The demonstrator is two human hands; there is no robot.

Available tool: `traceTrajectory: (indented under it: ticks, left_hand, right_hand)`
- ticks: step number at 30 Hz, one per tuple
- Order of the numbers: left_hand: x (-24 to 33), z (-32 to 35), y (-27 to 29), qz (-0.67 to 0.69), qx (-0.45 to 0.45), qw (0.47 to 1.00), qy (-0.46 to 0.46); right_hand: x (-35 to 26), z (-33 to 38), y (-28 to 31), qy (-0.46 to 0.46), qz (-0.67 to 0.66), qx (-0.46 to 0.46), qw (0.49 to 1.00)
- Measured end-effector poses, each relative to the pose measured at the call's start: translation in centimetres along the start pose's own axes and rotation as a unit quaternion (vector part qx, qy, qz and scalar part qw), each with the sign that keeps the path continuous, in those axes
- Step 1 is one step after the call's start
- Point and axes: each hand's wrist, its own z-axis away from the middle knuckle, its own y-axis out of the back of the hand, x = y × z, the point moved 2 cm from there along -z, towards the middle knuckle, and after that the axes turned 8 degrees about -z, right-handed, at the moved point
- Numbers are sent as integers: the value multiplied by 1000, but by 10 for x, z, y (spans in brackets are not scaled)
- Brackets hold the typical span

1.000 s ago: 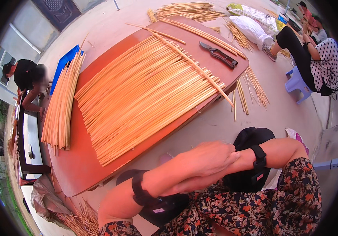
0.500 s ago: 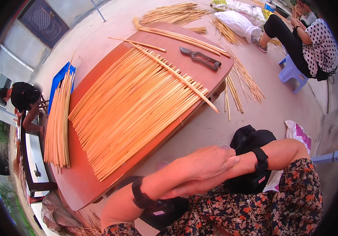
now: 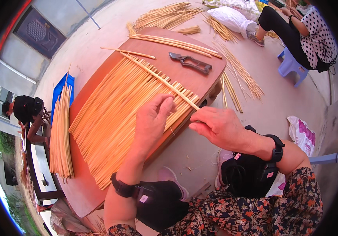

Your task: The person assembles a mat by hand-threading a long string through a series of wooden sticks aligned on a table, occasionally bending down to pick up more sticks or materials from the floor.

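Observation:
A row of pale, thin peeled sticks (image 3: 114, 114) lies side by side on a reddish-brown table (image 3: 78, 192). One long stick (image 3: 159, 77) rests crosswise over their far-right ends. My right hand (image 3: 222, 128) is closed on the near end of this crosswise stick, just past the table edge. Above the right-hand part of the row is my left hand (image 3: 153, 122), its thumb and fingers curled together; anything between them is hidden. Dark pruning shears (image 3: 190, 63) lie on the table beyond the row.
More sticks (image 3: 173, 42) lie along the table's far edge. A fanned bundle (image 3: 61, 137) leans at the left by a blue crate (image 3: 65, 84). Stick piles (image 3: 167, 15) are on the floor. One person (image 3: 314, 39) sits on a stool (image 3: 292, 70); another (image 3: 25, 112) bends at left.
My hands were crossed at the wrists over my lap. They have come apart and risen to the table, and the right has taken hold of the crosswise stick's end.

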Motion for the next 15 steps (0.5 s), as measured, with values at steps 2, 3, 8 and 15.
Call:
traceTrajectory:
  ticks: [2, 3, 8, 15]
  left_hand:
    - [-24, -16, 13, -1, 29, 999, 43]
    - [-37, -26, 19, 5, 56, 995, 85]
    - [-77, -96, 56, -213, 87, 972, 47]
    - [-109, -177, 73, -378, 133, 916, -11]
  right_hand:
    - [20, -6, 12, -54, 39, -29, 997]
    - [28, -6, 15, -111, 84, -59, 989]
    - [45, -8, 11, -231, 0, -166, 959]
    - [57, -11, -9, -307, -232, -156, 910]
